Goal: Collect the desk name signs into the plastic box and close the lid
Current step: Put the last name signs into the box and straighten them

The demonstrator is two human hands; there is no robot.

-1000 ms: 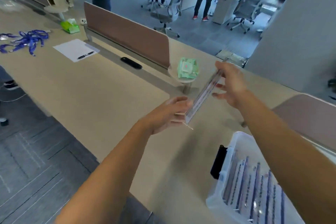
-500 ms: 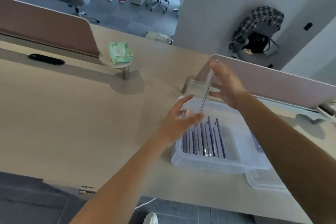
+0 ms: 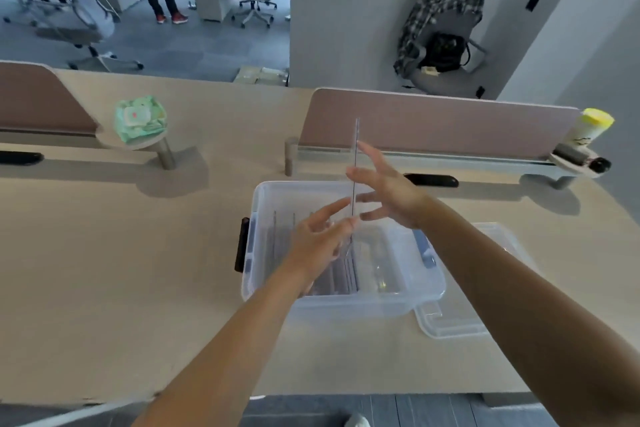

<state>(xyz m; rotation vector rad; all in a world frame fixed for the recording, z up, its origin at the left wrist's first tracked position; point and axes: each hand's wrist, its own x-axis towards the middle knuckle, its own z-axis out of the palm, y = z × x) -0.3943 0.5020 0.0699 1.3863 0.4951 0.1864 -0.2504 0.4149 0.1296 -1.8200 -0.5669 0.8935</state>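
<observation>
**Clear sign held edge-on over the box, both hands on it**

The left fingers [image 3: 332, 210] were mostly straight and a bit fanned, tips on the left face of the desk name sign [image 3: 357, 132] near its lower end. You couldn't really tell what the thumb was doing. The right fingers [image 3: 369, 152] were spread wide and straight, tips against the sign's right face higher up. So the sign looked squeezed between the two sets of fingertips, not wrapped in either fist.

The sign was a clear sheet seen dead edge-on, so it showed as just a thin line. Its long axis ran nearly straight up and down in the view, with the top end pointing toward the divider panel [image 3: 440, 121]. The bottom end dipped into the open plastic box [image 3: 258, 204]. How far it leaned away from the camera was hard to say.

The left hand [image 3: 322, 236] reached in over the box's near-left part, and the right hand [image 3: 388, 192] hovered above its far side.

Inside the box, other signs [image 3: 341, 272] stood on edge in a row, and the held one came down just right of them. A black latch [image 3: 241, 246] hung on the box's left wall.

The lid [image 3: 450, 324] lay flat on the desk [image 3: 121, 270], right beside the box. Further off, a green wipes pack [image 3: 140, 118] sat on a little round shelf to the left. A yellow-capped canister [image 3: 590, 130] stood at the far right.
</observation>
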